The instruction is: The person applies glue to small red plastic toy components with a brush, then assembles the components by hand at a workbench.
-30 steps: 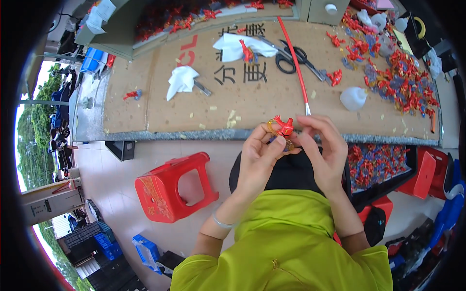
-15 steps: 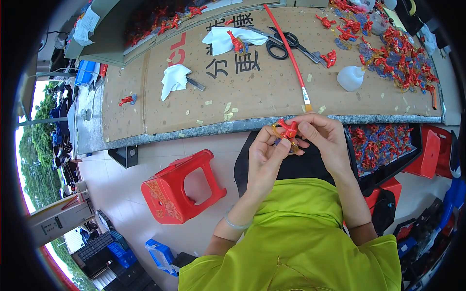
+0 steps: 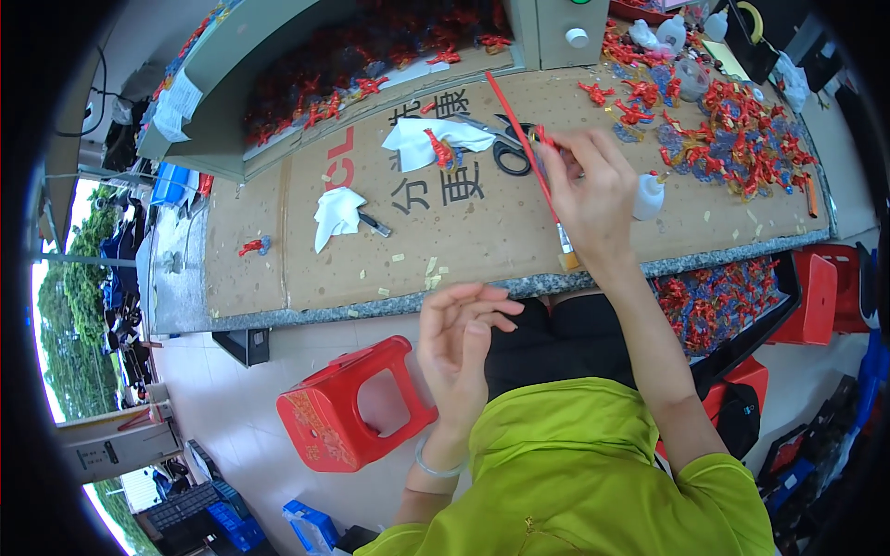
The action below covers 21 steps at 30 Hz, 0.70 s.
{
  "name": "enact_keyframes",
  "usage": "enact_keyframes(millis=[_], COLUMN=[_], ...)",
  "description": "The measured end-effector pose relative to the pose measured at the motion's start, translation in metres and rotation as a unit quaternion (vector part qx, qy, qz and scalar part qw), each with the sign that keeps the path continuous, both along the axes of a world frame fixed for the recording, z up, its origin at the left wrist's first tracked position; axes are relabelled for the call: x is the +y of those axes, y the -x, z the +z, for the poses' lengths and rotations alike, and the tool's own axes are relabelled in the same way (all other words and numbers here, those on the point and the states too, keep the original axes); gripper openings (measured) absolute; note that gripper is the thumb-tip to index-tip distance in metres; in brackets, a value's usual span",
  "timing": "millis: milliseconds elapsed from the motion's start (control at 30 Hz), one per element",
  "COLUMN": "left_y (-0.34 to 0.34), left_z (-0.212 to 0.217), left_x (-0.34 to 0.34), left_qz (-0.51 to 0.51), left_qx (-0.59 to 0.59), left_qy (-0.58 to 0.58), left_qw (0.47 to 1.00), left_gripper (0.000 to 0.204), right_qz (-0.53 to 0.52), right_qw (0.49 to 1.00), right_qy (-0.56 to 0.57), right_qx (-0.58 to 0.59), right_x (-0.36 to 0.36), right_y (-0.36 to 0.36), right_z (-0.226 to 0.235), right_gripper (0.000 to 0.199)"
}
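My right hand (image 3: 593, 190) is raised over the cardboard-covered bench, its fingers closed on a small red figurine (image 3: 541, 136), mostly hidden behind them. Beneath that hand lies a long red-handled paintbrush (image 3: 508, 109), bristles toward the bench's front edge. Black-handled scissors (image 3: 512, 157) are just left of the brush. My left hand (image 3: 456, 338) hovers before the bench edge, above my lap, with nothing in it and its fingers loosely apart. Another red figurine (image 3: 439, 148) with a bluish clear base rests on a white cloth (image 3: 408, 139). A white squeeze bottle (image 3: 649, 198) stands right of my right hand.
Figurines are heaped on the bench's right (image 3: 742, 139) and inside a grey-green box (image 3: 206, 120) at the back. A black tray (image 3: 786, 289) of figurines sits below the edge. A second white cloth (image 3: 337, 215) and a red stool (image 3: 320, 428) are at left.
My hands have parted. The right one has carried the figurine forward over the bench; the left has let go and drawn left, its fingers loosened. The view has shifted, showing more of the back box.
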<state>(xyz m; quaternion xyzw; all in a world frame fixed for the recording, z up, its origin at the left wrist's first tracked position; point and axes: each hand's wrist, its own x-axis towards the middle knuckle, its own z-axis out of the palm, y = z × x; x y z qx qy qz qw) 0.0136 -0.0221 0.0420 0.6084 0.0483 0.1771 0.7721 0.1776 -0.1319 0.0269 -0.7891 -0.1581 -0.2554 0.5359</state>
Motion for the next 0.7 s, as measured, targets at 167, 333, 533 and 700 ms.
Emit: enact_keyframes(millis=[167, 333, 533, 700], left_y=[0.005, 0.008, 0.001, -0.022], left_z=[-0.005, -0.012, -0.014, -0.01], left_x=[-0.006, 0.005, 0.013, 0.017], left_qz=[-0.002, 0.036, 0.033, 0.009], left_qx=[0.043, 0.058, 0.075, 0.072], left_qy=[-0.021, -0.022, -0.055, -0.069], left_qw=[0.999, 0.997, 0.995, 0.995], left_gripper=[0.02, 0.015, 0.014, 0.012], right_qz=[-0.188, -0.197, -0.162, -0.095], right_qw=[0.961, 0.949, 0.964, 0.983], right_qy=[0.199, 0.233, 0.202, 0.127], right_qx=[-0.043, 0.081, 0.067, -0.093], right_x=[0.012, 0.018, 0.007, -0.007], right_y=[-0.052, -0.069, -0.059, 0.011], right_z=[-0.003, -0.016, -0.011, 0.013], right_gripper=[0.01, 0.016, 0.016, 0.023])
